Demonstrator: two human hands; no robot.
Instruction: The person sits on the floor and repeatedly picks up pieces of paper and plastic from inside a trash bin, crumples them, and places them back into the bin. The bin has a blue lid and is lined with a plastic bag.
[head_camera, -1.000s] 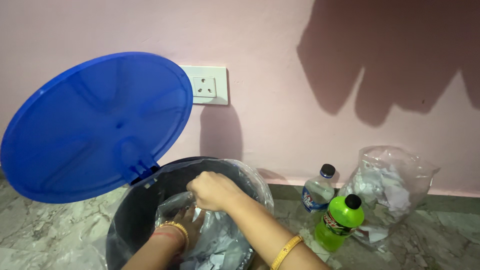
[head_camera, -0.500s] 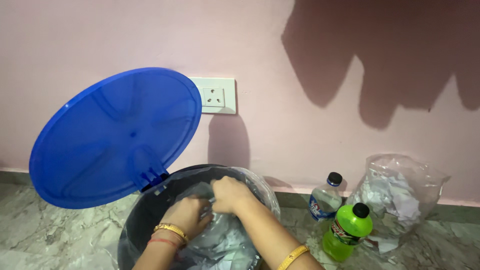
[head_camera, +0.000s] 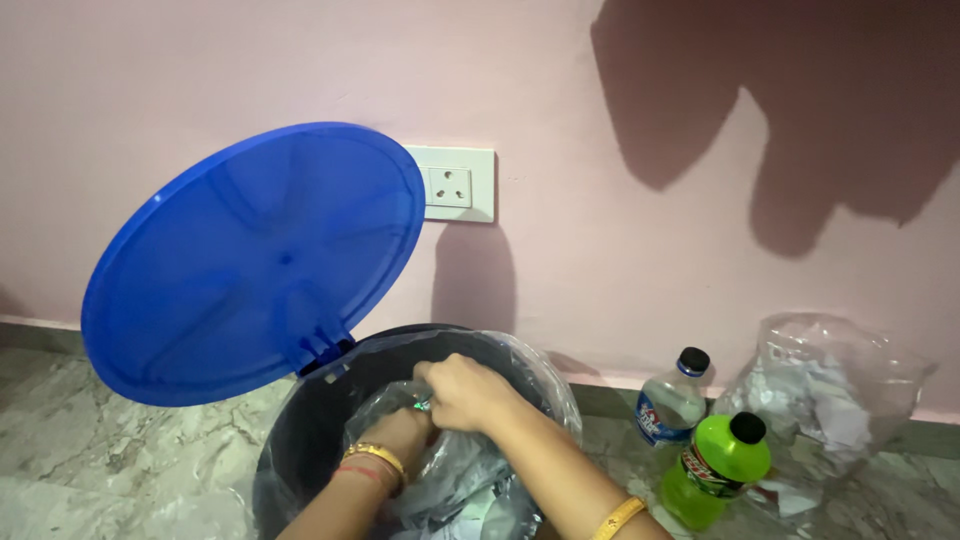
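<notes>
Wall: pink wall (head_camera: 620, 130) stood behind everything, with a white socket plate (head_camera: 455, 184) on it and broad dark shadows (head_camera: 830, 110) at upper right.
Right hand: the right hand (head_camera: 466, 392) was closed in a fist around the gathered top of a clear bag (head_camera: 450, 470), knuckles up, over the middle of the bin mouth.
Left hand: the left hand (head_camera: 400, 432) sat just beside and below the right, touching it, fingers curled into the same bunched plastic; whether it truly gripped, I cannot tell. Gold and red bangles (head_camera: 372, 462) circled its wrist.
Bag: thin, clear and crinkled, it held crumpled white paper scraps (head_camera: 478, 512) and lay inside the bin, its neck pinched between the two hands.
Bin: a dark round bin (head_camera: 305, 440) stood on the floor near the wall, with clear plastic draped over its rim (head_camera: 545, 375).
Lid: a blue round lid (head_camera: 255, 262) stood tilted open at the bin's back left, hinged at the rim and partly covering the socket plate's left side.
Bottles: a clear bottle (head_camera: 670, 408) with a black cap and a green bottle (head_camera: 716, 468) with a black cap stood right of the bin, close together.
Second bag: another clear bag (head_camera: 830, 400) of white paper sat against the wall, just right of the bottles.
Floor: grey-veined marble floor (head_camera: 120, 440) ran up to a dark skirting strip.
</notes>
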